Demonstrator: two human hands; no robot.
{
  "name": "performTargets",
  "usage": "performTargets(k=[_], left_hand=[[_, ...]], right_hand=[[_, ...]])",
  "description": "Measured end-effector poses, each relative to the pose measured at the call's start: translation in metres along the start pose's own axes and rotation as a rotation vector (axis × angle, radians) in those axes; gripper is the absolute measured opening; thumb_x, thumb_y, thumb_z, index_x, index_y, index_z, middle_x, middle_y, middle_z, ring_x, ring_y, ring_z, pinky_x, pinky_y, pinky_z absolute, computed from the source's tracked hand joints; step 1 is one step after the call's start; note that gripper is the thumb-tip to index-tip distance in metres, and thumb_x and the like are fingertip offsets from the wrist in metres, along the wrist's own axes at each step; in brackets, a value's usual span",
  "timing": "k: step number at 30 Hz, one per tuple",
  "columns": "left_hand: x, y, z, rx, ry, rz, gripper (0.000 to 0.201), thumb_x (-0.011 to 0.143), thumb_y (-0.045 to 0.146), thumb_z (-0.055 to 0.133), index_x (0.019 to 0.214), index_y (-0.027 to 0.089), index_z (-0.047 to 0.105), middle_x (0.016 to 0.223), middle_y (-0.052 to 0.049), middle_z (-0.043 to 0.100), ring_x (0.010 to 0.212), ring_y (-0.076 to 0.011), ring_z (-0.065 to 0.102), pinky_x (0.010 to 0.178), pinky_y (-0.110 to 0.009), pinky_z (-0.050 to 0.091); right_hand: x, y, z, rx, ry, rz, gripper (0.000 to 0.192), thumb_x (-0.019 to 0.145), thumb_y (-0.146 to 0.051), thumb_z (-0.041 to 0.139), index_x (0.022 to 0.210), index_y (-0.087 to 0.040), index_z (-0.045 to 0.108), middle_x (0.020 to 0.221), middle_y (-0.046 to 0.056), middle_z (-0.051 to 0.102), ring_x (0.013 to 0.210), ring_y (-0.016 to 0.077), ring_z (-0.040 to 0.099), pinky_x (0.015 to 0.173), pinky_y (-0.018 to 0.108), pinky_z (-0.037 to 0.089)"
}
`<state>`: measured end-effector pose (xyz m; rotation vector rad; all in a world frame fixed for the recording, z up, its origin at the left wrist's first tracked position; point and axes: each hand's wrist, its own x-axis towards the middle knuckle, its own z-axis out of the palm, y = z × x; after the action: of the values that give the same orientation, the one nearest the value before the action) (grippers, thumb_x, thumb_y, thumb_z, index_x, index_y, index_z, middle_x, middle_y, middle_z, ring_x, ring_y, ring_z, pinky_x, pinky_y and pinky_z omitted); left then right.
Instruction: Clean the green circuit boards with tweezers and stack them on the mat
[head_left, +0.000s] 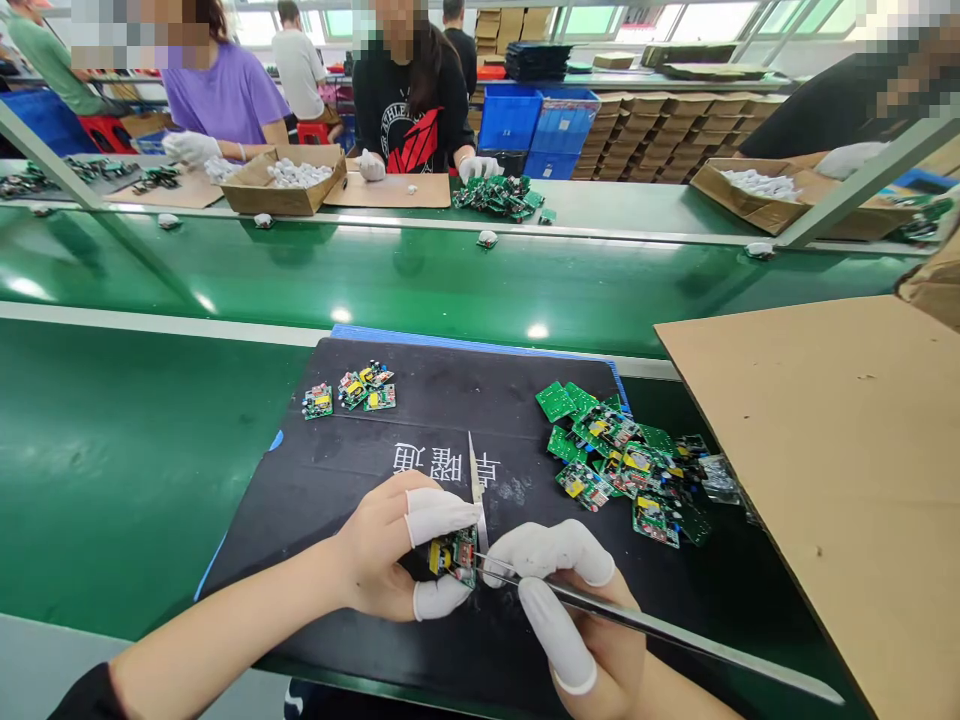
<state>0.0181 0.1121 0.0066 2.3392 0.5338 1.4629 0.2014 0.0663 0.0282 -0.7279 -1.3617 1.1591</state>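
Note:
Over the black mat, my left hand (405,545), with white finger cots on its fingers, grips a small circuit board (454,556) by its edges. The board carries a yellow component and faces right. My right hand (574,600), also in finger cots, pinches a pair of metal tweezers (675,628). Their tips touch or nearly touch the board's right edge; which of the two I cannot tell. Just beyond the left fingertips lies a slim pointed metal tool (475,475), its lower end close to both hands.
Several boards lie at the mat's (300,540) far left; a larger board pile (626,455) sits right. Cardboard (817,430) borders the right side. Past the green conveyor belt (420,270), which carries small white-wrapped pieces, people work beside open cartons (281,203).

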Motion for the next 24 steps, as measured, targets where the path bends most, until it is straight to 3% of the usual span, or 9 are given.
performTargets(k=[11, 24], left_hand=[[-0.0009, 0.0003, 0.0008, 0.019, -0.007, 0.012, 0.051, 0.079, 0.022, 0.061, 0.129, 0.012, 0.054, 0.08, -0.01, 0.072, 0.065, -0.0178, 0.066, 0.061, -0.03, 0.056], [-0.0073, -0.0008, -0.0011, -0.088, -0.055, -0.055, 0.061, 0.074, 0.022, 0.063, 0.134, 0.017, 0.051, 0.083, -0.011, 0.075, 0.065, -0.0196, 0.067, 0.06, -0.031, 0.058]], right_hand=[[0.0043, 0.001, 0.0016, 0.08, 0.053, 0.084, 0.007, 0.091, -0.028, 0.06, 0.088, -0.023, 0.063, 0.072, 0.003, 0.062, 0.063, 0.0168, 0.061, 0.058, 0.029, 0.052], [0.0067, -0.0041, 0.0029, 0.148, 0.046, 0.187, 0.016, 0.089, -0.035, 0.063, 0.08, -0.022, 0.059, 0.066, 0.002, 0.058, 0.06, 0.0171, 0.059, 0.054, 0.029, 0.05]])
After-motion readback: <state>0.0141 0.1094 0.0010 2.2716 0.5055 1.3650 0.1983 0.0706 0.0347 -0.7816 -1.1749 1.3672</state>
